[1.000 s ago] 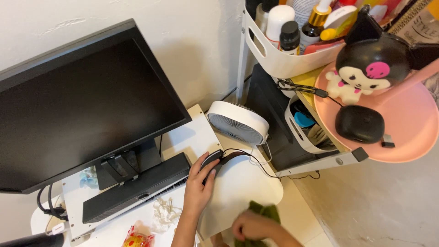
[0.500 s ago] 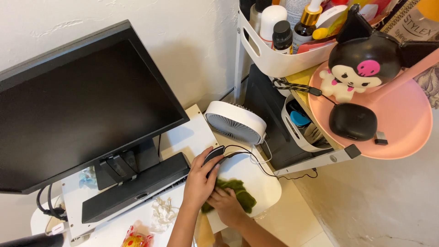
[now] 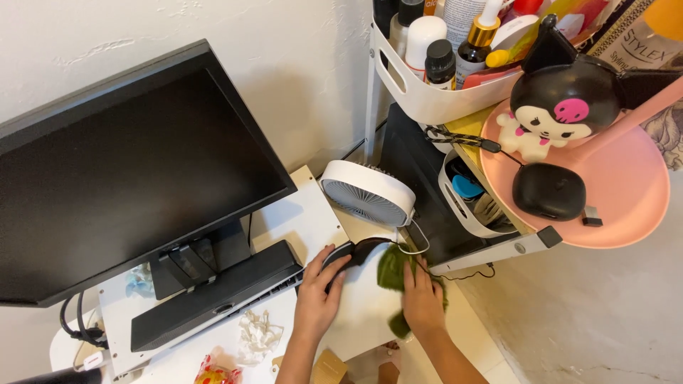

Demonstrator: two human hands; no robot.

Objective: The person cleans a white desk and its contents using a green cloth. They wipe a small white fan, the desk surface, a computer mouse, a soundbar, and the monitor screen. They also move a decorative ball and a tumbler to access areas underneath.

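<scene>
The right hand (image 3: 422, 297) lies flat, fingers spread, pressing a fuzzy green cloth (image 3: 392, 267) onto the smooth white counter (image 3: 363, 313). Just left of it, the left hand (image 3: 318, 302) curls loosely over a glossy black mouse (image 3: 340, 254), whose thin cord loops rightward. Farther back stands a round white fan (image 3: 368, 193) with a ribbed grille; to the left, a flat matte black monitor (image 3: 121, 163).

White desk (image 3: 370, 313) with fan (image 3: 366, 192), green cloth (image 3: 391, 267)
</scene>
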